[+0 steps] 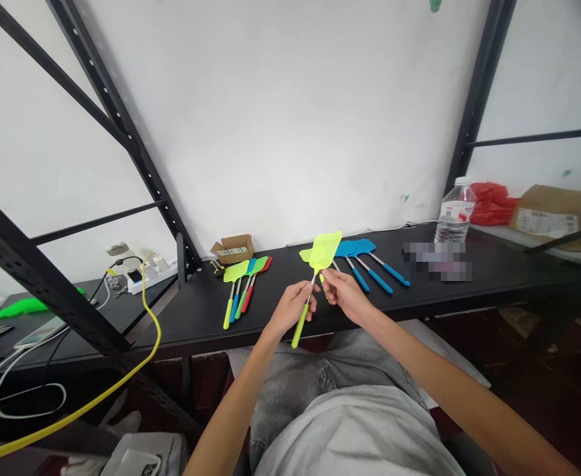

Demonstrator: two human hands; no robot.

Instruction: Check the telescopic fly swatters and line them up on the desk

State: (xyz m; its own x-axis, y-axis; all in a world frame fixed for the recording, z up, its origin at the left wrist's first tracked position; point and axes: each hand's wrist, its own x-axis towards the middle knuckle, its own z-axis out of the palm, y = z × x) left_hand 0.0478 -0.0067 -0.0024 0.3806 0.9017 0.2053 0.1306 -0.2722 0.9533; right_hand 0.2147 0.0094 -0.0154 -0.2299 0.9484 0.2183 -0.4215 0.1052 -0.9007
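A yellow-green fly swatter [326, 250] is held up above the black table's front edge, head upward and handle tilted down to the left. My left hand [294, 306] is closed around its thin metal rod, above the grip. Just below the head, my right hand [346, 294] pinches close to its neck; the exact contact is partly hidden by the fingers. Behind it, another yellow-green swatter [305, 254] shows only in part. Several blue fly swatters [364, 246] lie fanned to the right. On the left lie a yellow-green swatter [235, 271], a blue, a green and a red one [248, 297].
An open small cardboard box [233, 248] stands by the wall. To the right are a water bottle [455, 213], a red plastic bag [492, 203] and a brown package [558, 215]. A yellow cable [157, 330] hangs at left near a power strip [154, 276]. Black shelf posts [116, 106] frame the table.
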